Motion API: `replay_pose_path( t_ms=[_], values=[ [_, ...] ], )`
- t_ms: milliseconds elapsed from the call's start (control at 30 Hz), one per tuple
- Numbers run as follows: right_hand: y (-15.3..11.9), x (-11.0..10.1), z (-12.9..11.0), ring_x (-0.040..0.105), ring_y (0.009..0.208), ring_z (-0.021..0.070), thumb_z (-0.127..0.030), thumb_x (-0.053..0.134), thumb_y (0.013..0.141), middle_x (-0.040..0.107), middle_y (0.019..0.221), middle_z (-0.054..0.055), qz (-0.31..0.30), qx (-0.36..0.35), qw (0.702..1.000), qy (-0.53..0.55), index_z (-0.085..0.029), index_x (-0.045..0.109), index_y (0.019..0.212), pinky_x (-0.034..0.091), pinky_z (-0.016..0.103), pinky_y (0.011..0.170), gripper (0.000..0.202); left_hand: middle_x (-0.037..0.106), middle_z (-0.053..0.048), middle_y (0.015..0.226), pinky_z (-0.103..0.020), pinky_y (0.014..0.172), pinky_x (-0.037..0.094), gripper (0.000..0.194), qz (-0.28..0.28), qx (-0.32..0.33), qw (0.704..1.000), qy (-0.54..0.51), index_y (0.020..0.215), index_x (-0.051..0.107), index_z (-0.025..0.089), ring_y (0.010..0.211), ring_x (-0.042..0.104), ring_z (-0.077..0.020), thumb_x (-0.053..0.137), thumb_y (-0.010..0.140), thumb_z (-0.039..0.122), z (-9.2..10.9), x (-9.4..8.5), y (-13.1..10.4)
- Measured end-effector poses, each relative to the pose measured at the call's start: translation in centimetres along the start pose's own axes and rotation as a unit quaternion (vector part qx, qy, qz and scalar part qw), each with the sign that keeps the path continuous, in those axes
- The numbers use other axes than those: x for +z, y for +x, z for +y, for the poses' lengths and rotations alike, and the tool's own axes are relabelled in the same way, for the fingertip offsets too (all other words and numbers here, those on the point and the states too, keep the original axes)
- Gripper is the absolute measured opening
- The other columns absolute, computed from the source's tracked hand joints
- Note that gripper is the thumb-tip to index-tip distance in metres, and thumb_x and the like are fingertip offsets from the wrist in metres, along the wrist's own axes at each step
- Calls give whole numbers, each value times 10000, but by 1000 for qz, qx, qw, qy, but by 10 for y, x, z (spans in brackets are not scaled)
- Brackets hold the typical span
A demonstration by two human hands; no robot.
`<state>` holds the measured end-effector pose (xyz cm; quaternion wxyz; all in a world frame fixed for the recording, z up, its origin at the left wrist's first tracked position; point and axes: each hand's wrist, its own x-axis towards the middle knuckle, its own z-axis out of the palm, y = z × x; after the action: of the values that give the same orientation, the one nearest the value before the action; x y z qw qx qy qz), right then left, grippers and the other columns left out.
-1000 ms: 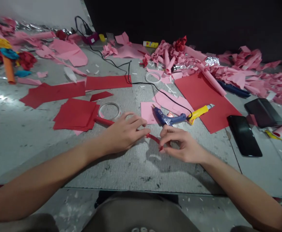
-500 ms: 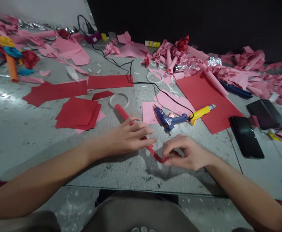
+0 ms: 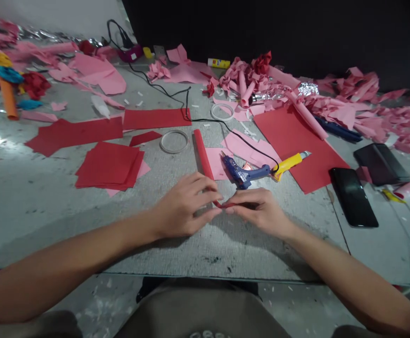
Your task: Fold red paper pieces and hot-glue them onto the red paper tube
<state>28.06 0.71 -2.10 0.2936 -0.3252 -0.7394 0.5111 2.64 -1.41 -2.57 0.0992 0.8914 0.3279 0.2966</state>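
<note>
A narrow red paper strip (image 3: 203, 155) runs from beside the pink paper down to my fingers, where it bends to the right. My left hand (image 3: 193, 206) pinches the strip near the bend, thumb and fingertips close together. The strip's lower end lies between the thumb and fingers of my right hand (image 3: 259, 210). The two hands' fingertips almost meet. Just beyond them rests a blue glue gun (image 3: 245, 174) on the table, partly over pink paper (image 3: 215, 162).
Stacked red squares (image 3: 104, 164) and a white ring (image 3: 174, 142) lie left of the strip. To the right are a yellow cutter (image 3: 289, 163), a large red sheet (image 3: 296, 141) and a black phone (image 3: 354, 197). Crumpled pink paper (image 3: 360, 89) lines the back.
The strip has turned more upright, its upper end moving right. My right hand has moved up and inward, and my left hand has gone from lying over the strip to pinching it.
</note>
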Motion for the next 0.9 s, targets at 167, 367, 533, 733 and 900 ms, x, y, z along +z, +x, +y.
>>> replay_pose_path(
  t_ms=[167,367,533,733,900],
  values=[
    [-3,-4,-3,706,718,158,-314,804,983,813,851,20,4,-57,997,-46,-232,863,1018,550,297,659,107,737,-51,1046,-376,889,455,114,2,-21,997,-68,1027,710,193,986,605,-212,619,1074,245,3,12,-1],
    [2,-40,7,719,1171,316,-27,575,897,780,1259,96,121,-121,907,-386,-248,747,1328,599,540,1010,514,730,-8,885,-342,849,468,164,10,-95,983,-158,936,687,186,861,599,-177,634,1070,265,-5,11,2],
    [10,-56,24,636,1315,395,29,540,779,672,1482,152,40,-63,852,-518,-182,579,1529,542,643,1125,781,679,9,800,-318,764,441,195,3,-139,975,-176,887,690,190,772,554,-160,619,1058,251,-3,7,6],
    [11,-57,22,661,1077,377,-49,559,904,686,1165,171,41,-64,823,-564,-166,647,1386,573,579,948,503,629,11,764,-318,743,445,254,-2,-167,965,-201,842,694,186,752,559,-154,607,1053,298,-5,6,7],
    [8,-50,18,664,949,313,-221,701,922,667,1076,108,133,-32,843,-520,-227,611,1137,537,436,756,234,663,-3,793,-318,754,467,262,-3,-182,961,-206,848,700,189,777,595,-160,593,1054,310,-5,4,8]
  ],
)
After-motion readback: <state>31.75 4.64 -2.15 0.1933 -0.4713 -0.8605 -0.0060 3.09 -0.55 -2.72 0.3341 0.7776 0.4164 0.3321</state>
